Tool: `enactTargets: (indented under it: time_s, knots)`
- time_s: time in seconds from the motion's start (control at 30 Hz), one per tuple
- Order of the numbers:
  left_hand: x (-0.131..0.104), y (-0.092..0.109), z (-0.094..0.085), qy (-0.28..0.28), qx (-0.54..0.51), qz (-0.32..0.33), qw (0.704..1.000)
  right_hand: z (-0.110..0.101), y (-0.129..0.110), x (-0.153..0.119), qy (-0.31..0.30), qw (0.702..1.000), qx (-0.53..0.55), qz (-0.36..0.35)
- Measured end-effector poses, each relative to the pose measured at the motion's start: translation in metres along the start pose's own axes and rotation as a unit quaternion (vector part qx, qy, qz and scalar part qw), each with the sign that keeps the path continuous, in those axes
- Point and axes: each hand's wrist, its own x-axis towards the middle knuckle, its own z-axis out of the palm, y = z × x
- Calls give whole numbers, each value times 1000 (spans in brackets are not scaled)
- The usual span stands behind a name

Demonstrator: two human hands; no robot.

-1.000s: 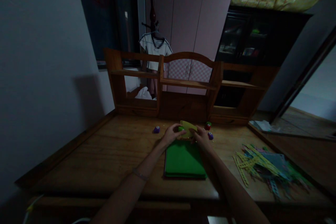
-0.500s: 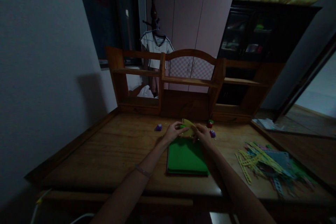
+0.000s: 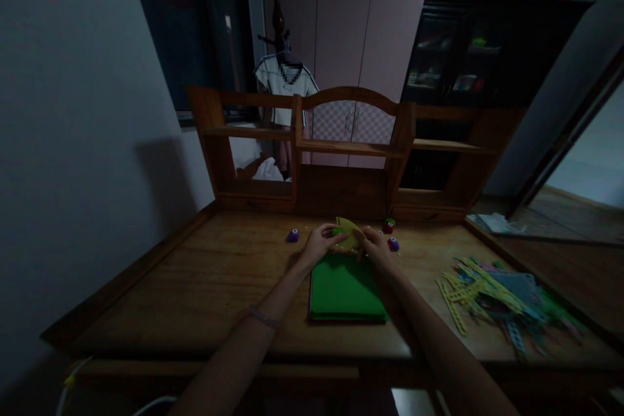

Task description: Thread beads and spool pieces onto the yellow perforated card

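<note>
Both hands meet just beyond the back edge of a green foam-like stack (image 3: 347,291) on the wooden desk. A thin yellow curved piece (image 3: 349,234) with small holes at its upper corner is held between them. My left hand (image 3: 320,244) pinches its left side, close to a small bright green bit (image 3: 337,231). On the right side, the fingers of my right hand (image 3: 375,247) close on the piece's edge. Small crumb-like bits lie below the fingers, too small to make out.
Purple toys with an eye (image 3: 292,235) (image 3: 392,244) and a red-green one (image 3: 389,225) stand around the hands. A pile of perforated strips (image 3: 480,289) lies right. A wooden shelf unit (image 3: 351,150) rises at the back.
The view has shifted slightly. The yellow piece is tilted a little differently between the hands, which still hold it in nearly the same place.
</note>
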Motion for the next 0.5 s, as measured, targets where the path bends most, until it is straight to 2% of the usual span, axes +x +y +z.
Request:
enactTargets:
  time_s: [0.2,0.5]
  knots:
    - [3,-8,-3,-15,-8,-24,1000,-1,-3,0,-6,1000,15,8]
    - [1,1,-4,-40,-17,-38,998,-2,4,2,-1,1000,11,5]
